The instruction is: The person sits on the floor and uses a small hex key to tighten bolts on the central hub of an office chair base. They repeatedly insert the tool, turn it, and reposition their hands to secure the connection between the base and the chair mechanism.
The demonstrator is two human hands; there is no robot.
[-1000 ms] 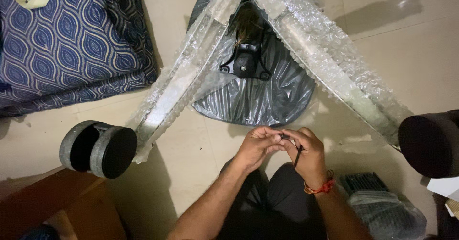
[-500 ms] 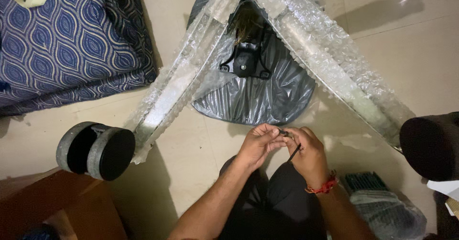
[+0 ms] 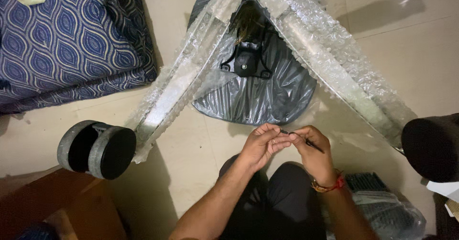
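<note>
Pinching at lower centre of the frame, a thin dark tool (image 3: 302, 140) was held between the left hand (image 3: 260, 146) and right hand (image 3: 313, 151), both grips clamped on it, above the floor (image 3: 191, 139); a caster (image 3: 98, 149) lay at lower left.

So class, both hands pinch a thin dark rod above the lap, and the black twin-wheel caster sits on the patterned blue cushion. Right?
Not quite. The head view shows the black twin-wheel caster on the floor by a bubble-wrapped chair leg, apart from the patterned blue cushion.
</note>
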